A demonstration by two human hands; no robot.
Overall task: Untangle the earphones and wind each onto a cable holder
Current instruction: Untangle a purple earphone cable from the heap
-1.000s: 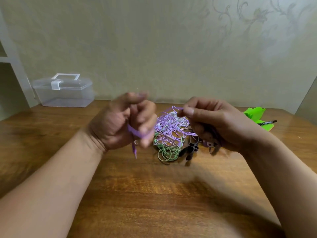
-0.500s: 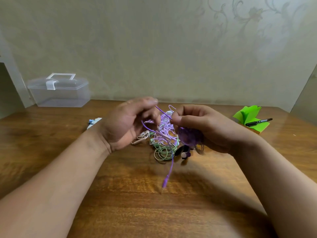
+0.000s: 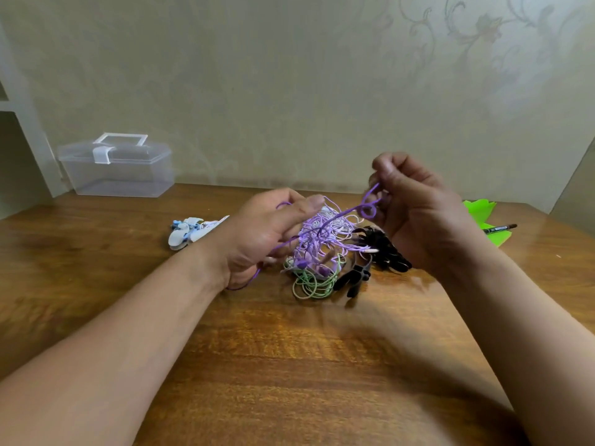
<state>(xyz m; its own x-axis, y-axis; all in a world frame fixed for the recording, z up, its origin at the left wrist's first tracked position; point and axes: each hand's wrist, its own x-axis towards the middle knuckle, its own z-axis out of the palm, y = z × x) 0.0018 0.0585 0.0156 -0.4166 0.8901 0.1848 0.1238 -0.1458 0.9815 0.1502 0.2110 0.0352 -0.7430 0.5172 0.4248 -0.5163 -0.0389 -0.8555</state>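
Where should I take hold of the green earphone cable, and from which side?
I would pinch the green cable at its near loops, coming from above on the person's side. There the loops lie flat and bare on the table; farther back the purple tangle covers them, and black holders lie close on the right.

Clear lidded box [image 3: 119, 170] back left; black pen [image 3: 500, 227] on green paper [image 3: 479, 210] (far right).

You are stretching one purple cable [image 3: 338, 217] above the tangle [image 3: 317, 252] of lilac, white and green earphones lying on the table [image 3: 289, 365]; black holders [image 3: 383, 246], seemingly several, are lying beside it.
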